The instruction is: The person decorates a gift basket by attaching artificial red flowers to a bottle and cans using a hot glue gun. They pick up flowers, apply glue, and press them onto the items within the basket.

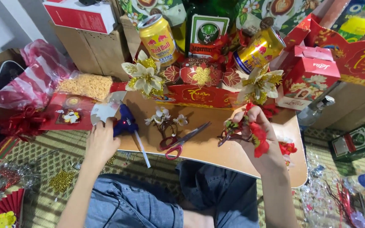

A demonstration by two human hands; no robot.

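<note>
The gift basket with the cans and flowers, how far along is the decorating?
Looks done: the gift basket already carries two gold cans, a green bottle and cream flowers. In hand: the left hand is on the blue glue gun, and the right hand holds a red flower sprig. Left, probably: that sprig and the small white sprig by the scissors lie unattached.

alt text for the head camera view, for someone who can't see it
Seen from above, a person's left hand grips a blue glue gun while the right hand holds a red artificial flower sprig over a small wooden table; red-handled scissors lie between.
</note>
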